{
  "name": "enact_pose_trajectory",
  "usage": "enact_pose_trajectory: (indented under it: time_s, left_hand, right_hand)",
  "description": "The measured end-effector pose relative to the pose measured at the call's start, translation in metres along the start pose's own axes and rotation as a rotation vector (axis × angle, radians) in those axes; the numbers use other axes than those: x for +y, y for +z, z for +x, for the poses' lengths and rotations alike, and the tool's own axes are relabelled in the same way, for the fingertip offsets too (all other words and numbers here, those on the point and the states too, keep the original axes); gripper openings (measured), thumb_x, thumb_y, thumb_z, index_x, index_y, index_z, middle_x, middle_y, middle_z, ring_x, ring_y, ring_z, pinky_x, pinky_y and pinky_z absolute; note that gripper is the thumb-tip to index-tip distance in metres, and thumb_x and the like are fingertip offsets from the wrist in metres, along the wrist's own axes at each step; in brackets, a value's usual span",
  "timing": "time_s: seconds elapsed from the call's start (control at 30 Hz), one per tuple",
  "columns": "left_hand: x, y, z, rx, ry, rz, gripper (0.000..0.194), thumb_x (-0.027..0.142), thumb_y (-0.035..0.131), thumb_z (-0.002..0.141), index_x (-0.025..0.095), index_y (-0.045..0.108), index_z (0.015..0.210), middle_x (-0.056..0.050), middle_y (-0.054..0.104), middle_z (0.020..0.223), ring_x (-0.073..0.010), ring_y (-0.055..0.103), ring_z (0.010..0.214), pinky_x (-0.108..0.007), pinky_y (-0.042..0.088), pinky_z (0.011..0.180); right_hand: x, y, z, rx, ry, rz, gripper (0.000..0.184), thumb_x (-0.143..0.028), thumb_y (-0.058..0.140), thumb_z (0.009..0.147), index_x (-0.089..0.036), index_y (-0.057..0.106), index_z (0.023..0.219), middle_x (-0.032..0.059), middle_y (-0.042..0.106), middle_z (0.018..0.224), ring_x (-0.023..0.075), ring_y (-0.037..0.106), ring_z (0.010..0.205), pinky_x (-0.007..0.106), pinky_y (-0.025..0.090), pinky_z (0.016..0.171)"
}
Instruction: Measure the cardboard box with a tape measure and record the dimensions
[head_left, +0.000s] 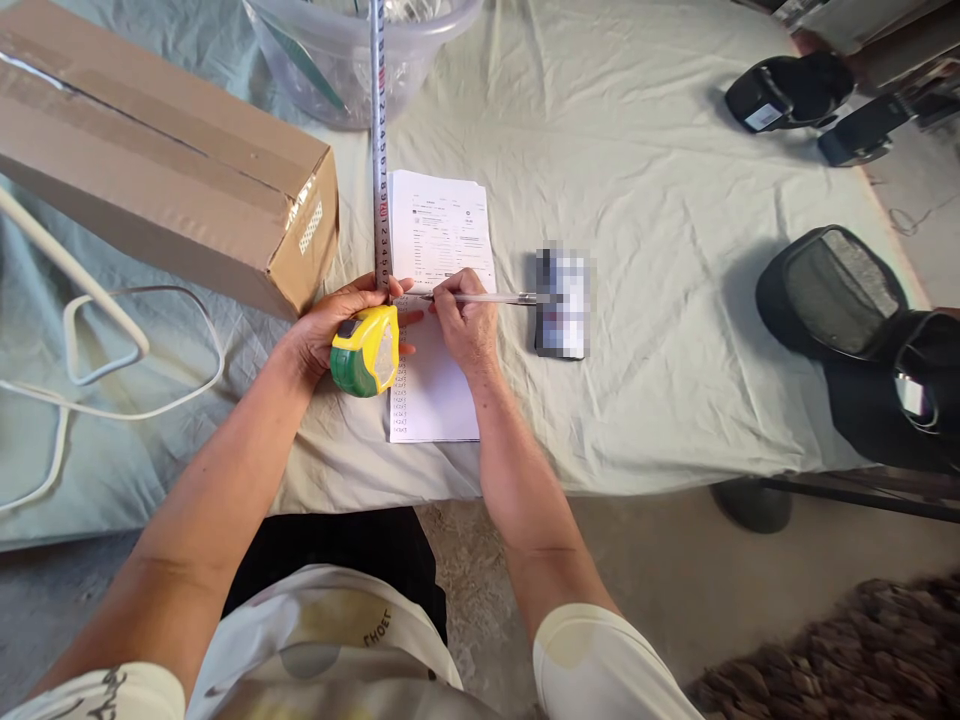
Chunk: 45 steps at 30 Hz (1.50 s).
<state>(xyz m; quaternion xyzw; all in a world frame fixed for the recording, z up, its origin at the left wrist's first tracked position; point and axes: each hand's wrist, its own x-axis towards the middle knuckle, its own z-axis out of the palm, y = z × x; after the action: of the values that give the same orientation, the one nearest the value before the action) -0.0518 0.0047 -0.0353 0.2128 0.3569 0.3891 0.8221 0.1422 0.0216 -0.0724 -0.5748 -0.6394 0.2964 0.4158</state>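
The work is shown from above, on a pale cloth. In the left hand, the tape measure is held: its yellow and green case is clasped from beneath, with fingertips showing beyond its right side and the thumb laid by the mouth of the blade. The blade is drawn out away from the body, past the left edge of the papers and across the view of a clear basin. In the right hand, the pen is pinched between thumb and fingers, its point turned to the left over the papers; whether the sheet is touched by it cannot be told. On the papers, print is seen at the top and a column of small marks down the lower left edge. To the right, a pixelated item is set just beside the papers, near the pen's rear end. A brown box is placed to the left of the blade, with a white cable looped nearer the body. At the far right, a dark bag and a black object are seen.
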Motion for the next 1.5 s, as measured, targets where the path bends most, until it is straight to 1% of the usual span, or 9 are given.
enact_pose_trajectory:
  time_s: [0.17, 0.43, 0.6, 0.7, 0.87, 1.07, 1.2, 1.33, 1.5]
  left_hand:
    - [-0.0002, -0.0004, 0.0, -0.003, 0.001, 0.014, 0.01, 0.014, 0.067, 0.083, 0.019, 0.064, 0.091, -0.007, 0.063, 0.146, -0.0358, 0.061, 0.133, -0.06, 0.057, 0.103]
    - [0.0, 0.0003, -0.0002, -0.011, 0.007, -0.006, 0.01, 0.012, 0.066, 0.084, 0.019, 0.064, 0.091, -0.006, 0.064, 0.144, -0.0352, 0.061, 0.134, -0.056, 0.061, 0.098]
    - [0.0, 0.0017, -0.0013, 0.006, 0.012, 0.008, 0.01, 0.013, 0.067, 0.083, 0.019, 0.065, 0.091, -0.007, 0.066, 0.141, -0.0354, 0.06, 0.135, -0.057, 0.06, 0.1]
    - [0.0007, 0.0029, -0.0028, 0.008, 0.009, 0.014, 0.009, 0.013, 0.066, 0.083, 0.019, 0.065, 0.089, -0.006, 0.063, 0.145, -0.0357, 0.059, 0.136, -0.058, 0.059, 0.101]
    - [0.0014, 0.0036, -0.003, 0.014, 0.003, 0.0, 0.007, 0.011, 0.065, 0.084, 0.018, 0.064, 0.087, -0.005, 0.059, 0.152, -0.0361, 0.061, 0.134, -0.059, 0.058, 0.102]
    - [0.0007, 0.0014, -0.0007, 0.001, -0.001, 0.002, 0.008, 0.012, 0.066, 0.083, 0.019, 0.065, 0.088, -0.006, 0.063, 0.146, -0.0353, 0.061, 0.133, -0.059, 0.058, 0.103]
    - [0.0003, 0.0015, -0.001, 0.002, 0.004, -0.001, 0.007, 0.013, 0.066, 0.084, 0.019, 0.065, 0.088, -0.006, 0.062, 0.147, -0.036, 0.061, 0.133, -0.059, 0.058, 0.102]
    - [0.0004, 0.0027, -0.0024, 0.003, 0.006, -0.003, 0.008, 0.012, 0.066, 0.084, 0.018, 0.065, 0.089, -0.005, 0.06, 0.149, -0.0365, 0.061, 0.133, -0.06, 0.057, 0.104]
    - [0.0001, 0.0034, -0.0034, 0.009, 0.008, 0.018, 0.008, 0.013, 0.063, 0.084, 0.018, 0.063, 0.09, -0.005, 0.058, 0.151, -0.036, 0.061, 0.133, -0.06, 0.056, 0.105]
  right_hand:
    - [0.001, 0.0008, 0.0008, 0.008, 0.003, -0.019, 0.024, -0.044, 0.049, 0.093, -0.028, 0.047, 0.076, 0.0005, 0.058, 0.072, 0.0202, 0.055, 0.07, 0.039, 0.05, 0.07]
    - [-0.0025, 0.0011, -0.0002, -0.002, 0.027, -0.038, 0.026, -0.046, 0.053, 0.094, -0.03, 0.046, 0.074, 0.0004, 0.059, 0.069, 0.0223, 0.057, 0.071, 0.043, 0.054, 0.072]
    - [-0.0003, 0.0012, -0.0002, -0.017, 0.024, -0.044, 0.025, -0.043, 0.052, 0.094, -0.029, 0.047, 0.074, 0.0009, 0.06, 0.072, 0.0232, 0.058, 0.073, 0.044, 0.056, 0.074]
    - [0.0015, 0.0009, 0.0001, -0.022, 0.023, -0.051, 0.023, -0.039, 0.051, 0.095, -0.029, 0.048, 0.075, 0.0009, 0.06, 0.072, 0.0221, 0.058, 0.074, 0.043, 0.055, 0.076]
    - [0.0027, 0.0007, 0.0001, 0.024, -0.015, -0.044, 0.021, -0.038, 0.05, 0.094, -0.028, 0.046, 0.076, -0.0003, 0.057, 0.071, 0.0206, 0.055, 0.07, 0.041, 0.051, 0.072]
    - [0.0004, 0.0002, -0.0004, -0.003, 0.008, -0.061, 0.025, -0.042, 0.051, 0.094, -0.029, 0.043, 0.075, -0.0005, 0.055, 0.07, 0.0206, 0.052, 0.069, 0.039, 0.048, 0.071]
    - [-0.0012, 0.0, -0.0008, 0.0, -0.005, -0.037, 0.021, -0.039, 0.049, 0.093, -0.028, 0.045, 0.075, 0.0002, 0.057, 0.072, 0.021, 0.053, 0.069, 0.039, 0.047, 0.07]
    - [0.0012, 0.0006, -0.0007, -0.002, -0.001, -0.052, 0.022, -0.035, 0.051, 0.093, -0.028, 0.043, 0.074, -0.0014, 0.053, 0.069, 0.0195, 0.05, 0.068, 0.037, 0.046, 0.072]
    - [0.0065, 0.0001, -0.0011, 0.095, -0.075, 0.015, 0.021, -0.034, 0.049, 0.094, -0.027, 0.045, 0.075, -0.0022, 0.054, 0.068, 0.0165, 0.051, 0.066, 0.033, 0.045, 0.065]
